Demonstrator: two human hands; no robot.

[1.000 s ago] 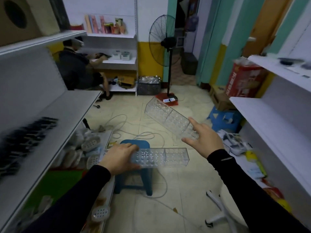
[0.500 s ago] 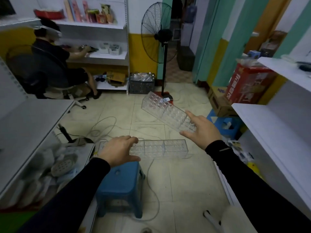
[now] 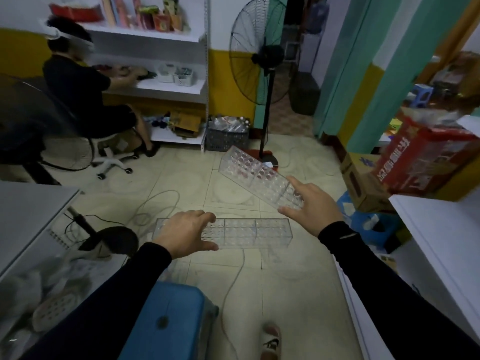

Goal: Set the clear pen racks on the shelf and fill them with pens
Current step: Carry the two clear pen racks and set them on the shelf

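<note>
Change noted: the view has been swung rightward off the left-hand shelving within the last second; both racks are kept aloft over the floor, so placement is judged not yet begun.

Item one: clear pen rack, rigid transparent plastic, long box, top drilled with round holes, held level by the left hand, gripped at its end.

Item two: second clear rack, same make, tilted, gripped by the right hand.

Destination presumed: white shelf, smooth, at right.

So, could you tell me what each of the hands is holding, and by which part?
Left hand grips the level clear pen rack by its left end; right hand grips the tilted clear pen rack by its near end.
</note>
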